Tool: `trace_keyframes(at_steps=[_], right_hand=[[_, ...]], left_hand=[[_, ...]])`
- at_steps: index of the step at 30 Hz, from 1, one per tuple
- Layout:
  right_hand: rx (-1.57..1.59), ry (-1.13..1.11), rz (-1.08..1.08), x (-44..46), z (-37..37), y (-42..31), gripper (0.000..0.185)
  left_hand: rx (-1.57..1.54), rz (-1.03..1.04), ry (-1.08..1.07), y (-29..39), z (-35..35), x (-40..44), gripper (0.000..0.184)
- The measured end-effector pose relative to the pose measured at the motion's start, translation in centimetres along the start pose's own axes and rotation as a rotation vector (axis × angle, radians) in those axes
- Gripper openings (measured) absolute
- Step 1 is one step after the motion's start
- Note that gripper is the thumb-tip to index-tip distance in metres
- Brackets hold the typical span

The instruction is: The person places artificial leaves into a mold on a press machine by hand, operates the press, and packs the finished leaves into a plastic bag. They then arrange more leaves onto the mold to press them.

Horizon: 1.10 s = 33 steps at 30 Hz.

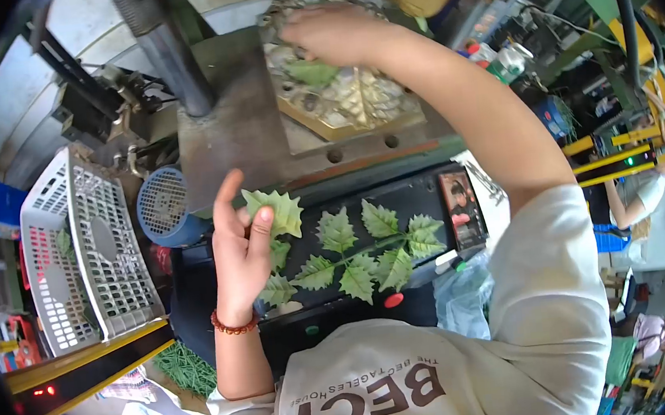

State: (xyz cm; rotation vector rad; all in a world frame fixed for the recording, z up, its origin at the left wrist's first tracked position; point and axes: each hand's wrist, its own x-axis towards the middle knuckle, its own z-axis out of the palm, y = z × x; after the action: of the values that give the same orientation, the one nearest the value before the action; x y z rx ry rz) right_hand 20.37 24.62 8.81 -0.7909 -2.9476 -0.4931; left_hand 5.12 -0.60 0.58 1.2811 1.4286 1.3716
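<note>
Between the thumb and fingers of my left hand (244, 248) is a green serrated leaf (278, 211). My right hand (328, 33) reaches over the metal leaf mould (362, 100) on the press bed; its fingers are blurred, and I cannot make out whether they hold anything. Just below that hand, a green leaf (311, 72) lies on the mould. A spray of several green leaves (354, 268) lies on the black tray (314, 227) in front of me, its stem running between them.
A steel column (174, 63) rises at the mould's left. White plastic baskets (89, 255) and a blue basket (164, 204) stand on the left. A picture card (462, 209) and clear plastic bag (465, 295) are at the tray's right. Another person's arm (618, 200) shows far right.
</note>
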Motion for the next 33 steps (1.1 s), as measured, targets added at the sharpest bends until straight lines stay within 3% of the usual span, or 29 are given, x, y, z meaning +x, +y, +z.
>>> trace_keyframes(at_steps=[2, 4, 5, 7, 14, 15, 17, 19, 20, 22, 27, 33], right_hand=[[0.056, 0.229, 0.023, -1.2, -0.9, 0.4, 0.008], [0.272, 0.004, 0.057, -1.9, -2.6, 0.1, 0.012], [0.273, 0.021, 0.040, -1.9, -2.2, 0.0, 0.012], [0.165, -0.214, 0.074, -1.9, -0.8, 0.0, 0.015], [0.193, -0.110, -0.019, -2.2, -0.7, -0.1, 0.015], [0.126, 0.062, -0.073, -2.4, -1.7, -1.0, 0.017], [0.581, -0.053, -0.155, -3.3, -5.2, -3.9, 0.020], [0.753, -0.080, -0.195, -6.1, -7.1, -7.4, 0.024], [0.728, -0.301, -0.224, -6.4, -7.3, -8.3, 0.020], [0.735, -0.416, -0.275, -7.7, -6.9, -9.0, 0.014], [0.811, -0.217, -0.307, -10.6, -5.3, -8.7, 0.008], [0.534, 0.023, -0.373, -12.9, -4.5, -9.8, 0.005]], left_hand=[[-0.078, -0.017, 0.019, -0.5, -0.2, 0.0, 0.032], [-0.153, -0.033, 0.031, -1.2, -0.4, 0.2, 0.029], [-0.195, -0.044, 0.031, -1.5, -0.4, 0.3, 0.027], [-0.284, -0.062, 0.016, -1.8, -0.7, 0.5, 0.024], [-0.205, -0.145, 0.031, 0.3, -1.7, 0.0, 0.008], [-0.162, -0.119, 0.001, 1.0, -1.7, 0.3, 0.007], [-0.092, -0.069, -0.055, 1.9, -1.1, 0.8, 0.006], [-0.047, -0.027, -0.096, 2.3, -0.1, 1.1, 0.006], [0.015, 0.021, -0.123, 2.5, 0.3, 1.2, 0.006], [0.142, 0.127, -0.171, 2.9, 0.8, 1.7, 0.006], [-0.161, -0.074, -0.354, 2.9, 1.5, 1.1, 0.006], [-0.002, -0.110, -0.482, 3.4, 1.6, 1.3, 0.008]])
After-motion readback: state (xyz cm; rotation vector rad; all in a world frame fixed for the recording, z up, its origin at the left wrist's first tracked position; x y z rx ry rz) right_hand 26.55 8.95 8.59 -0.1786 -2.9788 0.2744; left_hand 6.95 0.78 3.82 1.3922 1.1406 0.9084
